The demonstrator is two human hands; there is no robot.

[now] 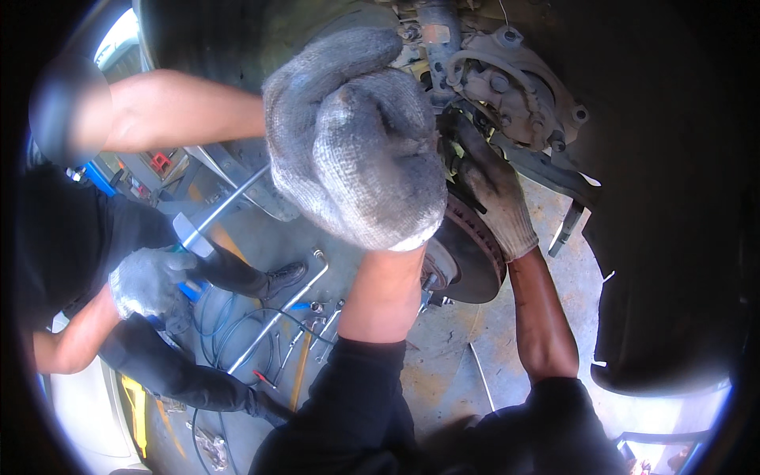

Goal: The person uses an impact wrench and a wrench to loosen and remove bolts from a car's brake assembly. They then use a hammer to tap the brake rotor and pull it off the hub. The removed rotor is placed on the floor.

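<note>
The left hand (376, 170), gloved in pale grey knit, has its fingers curled; I cannot tell whether it grips something. The right hand (497, 186), gloved in soiled knit, is between the dark round metal brake disc (478, 273) and the grey metal brake caliper (514, 95); its grip is hidden.

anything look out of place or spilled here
A long wrench lies loose on the floor among hose loops near a co-worker's shoe, which looks untidy. Brownish patches mark the floor; their age is unclear.
</note>
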